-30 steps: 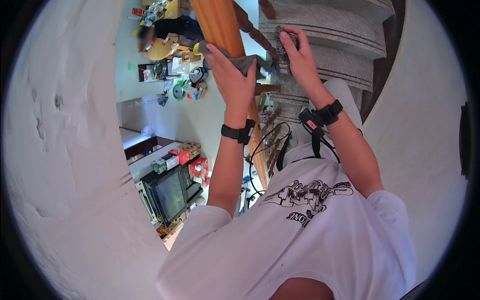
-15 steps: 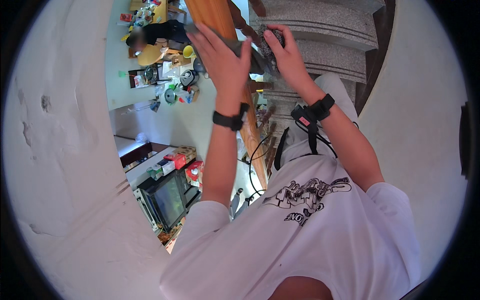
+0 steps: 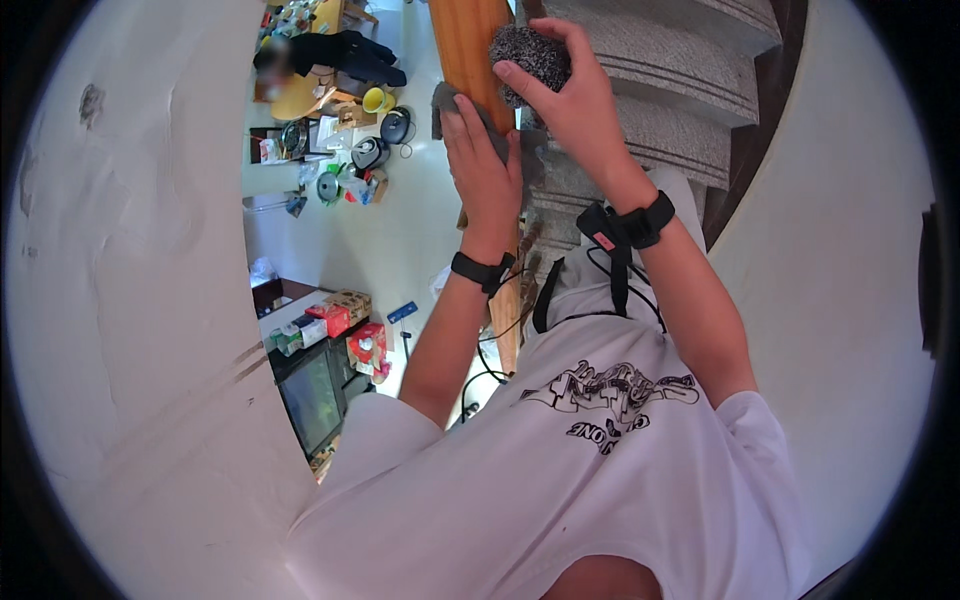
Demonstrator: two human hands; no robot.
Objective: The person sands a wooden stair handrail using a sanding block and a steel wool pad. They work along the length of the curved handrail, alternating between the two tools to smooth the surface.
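Seen from the head camera: under the left hand (image 3: 482, 180), a soft gray cloth (image 3: 445, 102), laid across a smooth orange-brown wooden handrail (image 3: 472, 45). Left hand nearly flat on the cloth, fingers long and close together, thumb out to the side. Bits of cloth poking out past the fingers on the left and past the thumb on the right.

In the right hand (image 3: 580, 100), a round, fuzzy, black-and-gray speckled scrubber (image 3: 535, 62). Right hand curled around it, thumb low on the near side, fingers over the top. Scrubber by the right edge of the handrail, farther ahead than the left hand and to its right. Hard to tell if touching the wood.

Just below the left hand, a black wrist strap (image 3: 483, 272). Just below the right hand, another black strap with a small black box (image 3: 605, 230). Lower down, below both hands, a white T-shirt with black print (image 3: 540, 470).

To the right of the right hand, gray speckled stone stairs (image 3: 690, 90) with dark lines near the edges. Far off to the left of the left hand, a person in dark clothes (image 3: 345, 55) and a yellow bucket (image 3: 378, 100).
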